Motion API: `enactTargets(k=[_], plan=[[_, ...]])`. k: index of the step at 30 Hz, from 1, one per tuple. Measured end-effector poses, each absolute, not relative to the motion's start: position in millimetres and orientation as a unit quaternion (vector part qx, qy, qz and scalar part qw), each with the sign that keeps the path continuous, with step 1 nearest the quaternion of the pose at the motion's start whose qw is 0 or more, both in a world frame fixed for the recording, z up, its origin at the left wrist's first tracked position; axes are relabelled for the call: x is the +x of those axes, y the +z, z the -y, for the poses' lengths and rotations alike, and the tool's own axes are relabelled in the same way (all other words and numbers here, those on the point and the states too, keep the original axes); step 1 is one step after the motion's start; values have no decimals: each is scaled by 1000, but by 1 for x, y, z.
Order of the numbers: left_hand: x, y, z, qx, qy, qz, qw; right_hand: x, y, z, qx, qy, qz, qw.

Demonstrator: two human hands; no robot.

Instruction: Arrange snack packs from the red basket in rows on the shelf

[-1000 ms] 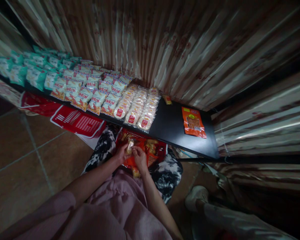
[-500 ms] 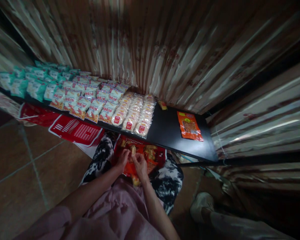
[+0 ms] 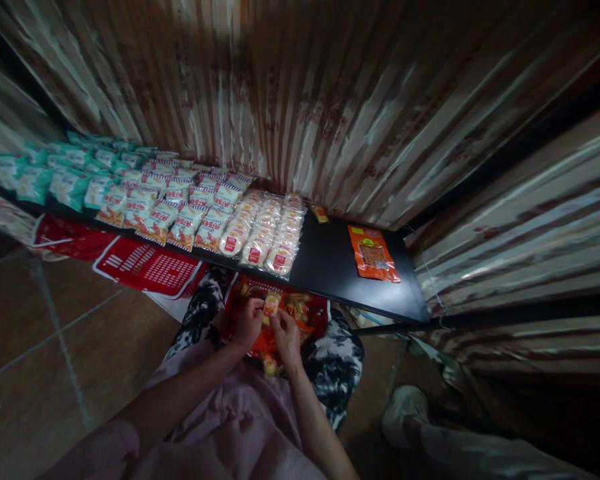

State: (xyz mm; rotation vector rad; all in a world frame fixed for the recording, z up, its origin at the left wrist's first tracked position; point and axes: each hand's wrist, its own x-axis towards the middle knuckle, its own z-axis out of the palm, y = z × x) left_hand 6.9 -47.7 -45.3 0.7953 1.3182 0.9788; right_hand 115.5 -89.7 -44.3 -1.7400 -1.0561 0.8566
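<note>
Between my two hands is a small yellow snack packet (image 3: 271, 304), its printed face turned up. My left hand (image 3: 251, 321) pinches its left edge, and my right hand (image 3: 286, 333) pinches the lower right side. Both hands are over a red plastic basket (image 3: 322, 309) on my lap. More gold-yellow packets (image 3: 298, 307) and an orange bag (image 3: 305, 331) lie in the basket, partly hidden by my hands. Another yellow packet (image 3: 269, 364) sits at the basket's near edge, close to my shirt.
A black shelf (image 3: 325, 257) carries rows of teal packets (image 3: 70, 187), white-and-orange snack bags (image 3: 157, 220) and clear-wrapped round crackers (image 3: 255, 250). Toward its right end lie an orange bag (image 3: 374, 253) and a small yellow packet (image 3: 319, 214). Red baskets (image 3: 147, 265) stand below left. Another person's shoe (image 3: 405, 413) is at lower right.
The yellow packet has been turned so its printed face now shows, with my hands still on it. The view has shifted slightly. The shelf goods look unmoved.
</note>
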Motion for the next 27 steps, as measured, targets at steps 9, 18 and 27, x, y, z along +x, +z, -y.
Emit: enactTargets(k=[9,18,27], plan=[[10,-20,56,495,419,-551,525,120,-27,96,-710,320,433,454],[30,16,45,611,438,-473,460,146,3,85,-713,269,430,484],[68,38,-1,676,387,-462,424,193,18,40,-727,253,441,462]])
